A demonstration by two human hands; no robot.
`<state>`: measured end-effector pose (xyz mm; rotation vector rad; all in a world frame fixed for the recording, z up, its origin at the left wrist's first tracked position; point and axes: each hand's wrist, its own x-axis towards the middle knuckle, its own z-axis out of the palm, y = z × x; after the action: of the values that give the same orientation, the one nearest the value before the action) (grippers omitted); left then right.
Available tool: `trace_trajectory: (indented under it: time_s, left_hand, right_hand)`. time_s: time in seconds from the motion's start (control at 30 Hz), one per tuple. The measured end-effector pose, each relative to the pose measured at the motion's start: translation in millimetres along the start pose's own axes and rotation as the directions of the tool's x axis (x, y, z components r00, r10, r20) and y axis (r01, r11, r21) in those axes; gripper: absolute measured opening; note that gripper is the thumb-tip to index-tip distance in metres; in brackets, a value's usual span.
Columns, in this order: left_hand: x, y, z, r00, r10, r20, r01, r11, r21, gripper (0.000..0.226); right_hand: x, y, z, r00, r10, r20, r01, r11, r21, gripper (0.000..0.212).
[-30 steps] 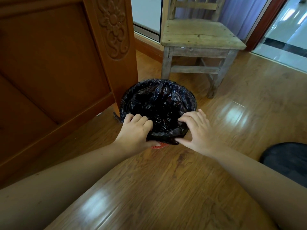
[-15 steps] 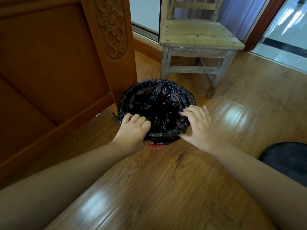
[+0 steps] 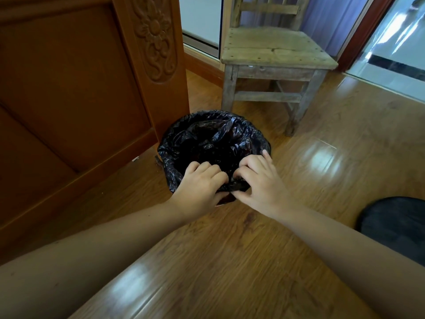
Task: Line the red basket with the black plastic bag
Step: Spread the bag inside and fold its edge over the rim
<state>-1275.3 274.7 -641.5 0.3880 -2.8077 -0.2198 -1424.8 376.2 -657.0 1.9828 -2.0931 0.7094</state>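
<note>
At the centre of the frame, on the wooden floor (image 3: 230, 261), stands the red basket (image 3: 224, 202), almost wholly hidden by the black bag (image 3: 207, 139), which sits inside it with its mouth folded outward over the rim. Only a sliver of red shows at the near edge, low between the two hands. The plastic is crumpled and glossy, and the opening gapes dark in the middle. Both hands meet close together at the near rim. The left hand (image 3: 199, 183) has its fingers curled over the edge of the bag and into the opening, gripping the plastic there. The right hand (image 3: 259, 183), just beside it, pinches a fold of the bag between thumb and curled fingers. Just left of the basket rises a carved wooden panel (image 3: 69, 88) that fills the upper left of the frame. Behind the basket, in the upper middle, stands a worn wooden chair (image 3: 273, 51). At the right edge lies a dark rounded shape (image 3: 395, 224), perhaps a cushion, too cut off to tell
</note>
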Motion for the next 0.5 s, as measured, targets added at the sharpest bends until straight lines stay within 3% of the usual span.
trace_trajectory:
  time_s: [0.23, 0.5]
  left_hand:
    - [-12.3, -16.0, -3.0, 0.999, -0.016, 0.037, 0.019, 0.996, -0.083, 0.017]
    - [-16.1, -29.3, -12.4, 0.997, 0.060, 0.048, -0.058, 0.998, -0.032, 0.019]
  right_hand:
    - [-4.0, 23.4, -13.1, 1.000, -0.025, 0.008, 0.025, 0.996, -0.086, 0.034]
    - [-9.9, 36.3, -9.5, 1.000, 0.010, 0.021, -0.006, 0.977, -0.214, 0.040]
